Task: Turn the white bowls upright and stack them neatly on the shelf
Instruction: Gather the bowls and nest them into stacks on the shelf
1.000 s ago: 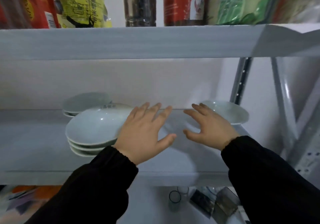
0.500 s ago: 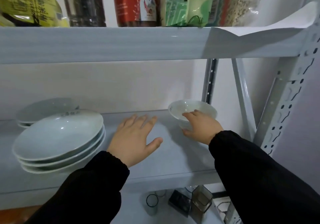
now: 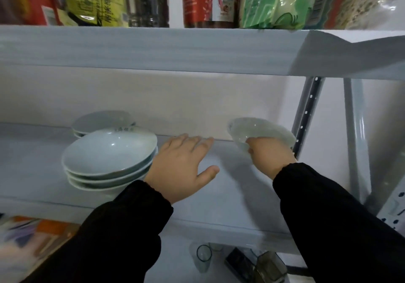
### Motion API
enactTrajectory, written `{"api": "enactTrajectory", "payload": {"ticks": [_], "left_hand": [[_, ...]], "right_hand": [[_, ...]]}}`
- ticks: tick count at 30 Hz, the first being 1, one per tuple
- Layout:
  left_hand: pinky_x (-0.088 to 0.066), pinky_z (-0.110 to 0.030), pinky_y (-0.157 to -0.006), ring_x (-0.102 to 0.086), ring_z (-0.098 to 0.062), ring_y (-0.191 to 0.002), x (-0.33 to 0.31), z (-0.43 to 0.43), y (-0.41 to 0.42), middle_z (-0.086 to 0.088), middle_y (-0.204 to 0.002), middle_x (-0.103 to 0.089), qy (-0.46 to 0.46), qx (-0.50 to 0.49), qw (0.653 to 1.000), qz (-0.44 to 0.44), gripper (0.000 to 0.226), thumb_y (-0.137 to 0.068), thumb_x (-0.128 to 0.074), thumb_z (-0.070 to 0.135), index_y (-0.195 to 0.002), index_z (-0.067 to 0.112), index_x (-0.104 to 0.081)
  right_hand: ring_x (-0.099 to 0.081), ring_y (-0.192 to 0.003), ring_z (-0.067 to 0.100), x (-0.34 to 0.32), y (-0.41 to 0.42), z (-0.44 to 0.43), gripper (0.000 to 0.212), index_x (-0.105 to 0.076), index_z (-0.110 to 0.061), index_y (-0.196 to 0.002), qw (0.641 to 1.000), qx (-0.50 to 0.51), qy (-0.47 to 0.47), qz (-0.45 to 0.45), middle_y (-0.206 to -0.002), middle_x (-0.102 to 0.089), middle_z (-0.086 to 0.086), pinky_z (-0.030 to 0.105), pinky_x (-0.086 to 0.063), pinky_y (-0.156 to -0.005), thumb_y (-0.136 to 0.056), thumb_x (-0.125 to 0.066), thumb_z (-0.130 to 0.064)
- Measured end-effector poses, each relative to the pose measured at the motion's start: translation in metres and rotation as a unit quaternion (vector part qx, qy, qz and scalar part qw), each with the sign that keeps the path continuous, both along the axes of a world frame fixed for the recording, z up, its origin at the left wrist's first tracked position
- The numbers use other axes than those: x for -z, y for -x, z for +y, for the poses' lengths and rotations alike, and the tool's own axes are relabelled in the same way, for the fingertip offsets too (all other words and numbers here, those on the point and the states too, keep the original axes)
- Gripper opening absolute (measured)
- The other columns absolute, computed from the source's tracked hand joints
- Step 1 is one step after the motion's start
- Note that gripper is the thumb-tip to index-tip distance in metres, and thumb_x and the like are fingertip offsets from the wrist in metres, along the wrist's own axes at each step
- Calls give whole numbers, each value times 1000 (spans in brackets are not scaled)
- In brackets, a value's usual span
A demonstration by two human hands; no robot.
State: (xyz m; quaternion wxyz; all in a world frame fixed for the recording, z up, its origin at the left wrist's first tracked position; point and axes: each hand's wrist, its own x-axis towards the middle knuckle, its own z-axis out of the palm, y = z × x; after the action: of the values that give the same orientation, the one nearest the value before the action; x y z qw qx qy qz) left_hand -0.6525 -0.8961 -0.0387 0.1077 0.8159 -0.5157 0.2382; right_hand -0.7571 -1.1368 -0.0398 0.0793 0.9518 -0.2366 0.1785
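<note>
While the right hand [image 3: 268,155] gripped a tilted white bowl [image 3: 258,130] at the shelf's [image 3: 219,199] right end, the left hand [image 3: 179,168] was spread open beside the upright stack [image 3: 109,157], where that bowl likely needed nesting level.

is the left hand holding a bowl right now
No, the left hand is spread open over the shelf beside the bowl stack, while the right hand grips the small bowl.

Left sleeve [image 3: 114,239]: black, long, plain matte cloth, a little loose.
Right sleeve [image 3: 339,217]: same black cloth, long to the wrist.
Left cuff [image 3: 149,195]: gathered, folded in small creases, snug.
Right cuff [image 3: 291,173]: gathered in the same way.
Left hand [image 3: 182,166]: bare.
Right hand [image 3: 270,156]: bare.
</note>
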Motion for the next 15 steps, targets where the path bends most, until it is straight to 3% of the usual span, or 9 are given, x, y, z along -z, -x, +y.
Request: {"api": "enactTrajectory", "payload": {"ticks": [5,12,15], "left_hand": [[-35,-50,-111,-43,-34,-136,-33,38,0,-4,-144,-53,27,-34,999,-6,76,-88,-25,71,-149,28,-41],[-40,-48,-105,-49,-29,-130,-60,142,-42,-2,-137,-58,65,-59,996,-18,70,-90,-30,68,-144,27,-47],[-42,-45,-101,-49,-24,-126,-62,197,-65,4,-134,-57,55,-76,995,-17,67,-92,-28,68,-144,29,-44]], "right_hand": [[-59,-95,27,-45,-45,31,24,-61,-19,-116,994,-88,16,-68,-106,-64,4,26,-35,-73,-98,-45,-15],[-59,-89,28,-87,-113,132,18,-63,-17,-107,989,-119,57,-72,-102,-65,7,32,-50,-77,-98,-47,-18],[-53,-83,28,-96,-136,184,13,-57,-18,-96,988,-126,41,-83,-93,-59,6,32,-45,-73,-99,-45,-20]]}}
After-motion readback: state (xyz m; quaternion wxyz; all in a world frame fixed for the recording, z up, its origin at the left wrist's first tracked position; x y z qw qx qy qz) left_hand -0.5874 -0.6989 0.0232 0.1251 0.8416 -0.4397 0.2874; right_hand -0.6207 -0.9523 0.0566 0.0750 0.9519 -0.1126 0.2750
